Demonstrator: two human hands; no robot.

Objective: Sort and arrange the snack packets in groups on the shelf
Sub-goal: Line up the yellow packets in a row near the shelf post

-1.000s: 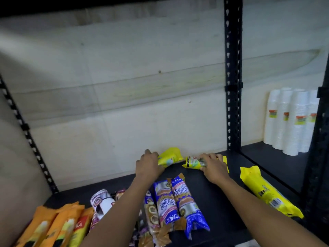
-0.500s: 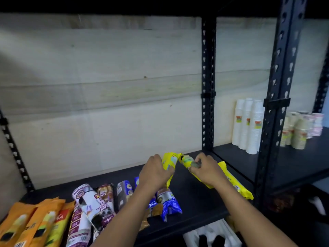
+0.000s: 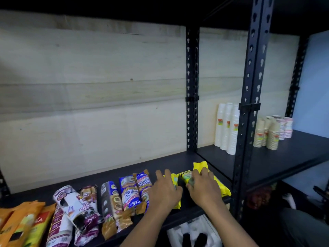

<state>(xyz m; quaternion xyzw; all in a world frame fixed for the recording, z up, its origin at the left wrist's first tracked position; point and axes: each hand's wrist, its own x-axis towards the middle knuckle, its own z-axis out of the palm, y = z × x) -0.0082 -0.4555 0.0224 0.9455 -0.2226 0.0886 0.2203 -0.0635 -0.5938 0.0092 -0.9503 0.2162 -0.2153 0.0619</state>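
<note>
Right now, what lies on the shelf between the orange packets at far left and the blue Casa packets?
In the head view: two white-and-purple packets, one across the other, then a dark biscuit packet, between the orange packets and blue Casa packets.

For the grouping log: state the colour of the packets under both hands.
Yellow packets, under the left hand and right hand; head view.

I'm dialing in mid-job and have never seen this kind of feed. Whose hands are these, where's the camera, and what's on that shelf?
There is no machine: a person wears one camera on the head, looking down at bare hands. The left hand and right hand both rest on yellow packets lying on the black shelf. Left of them lie blue packets, purple-and-white packets and orange packets. White cup stacks stand in the next bay.
</note>
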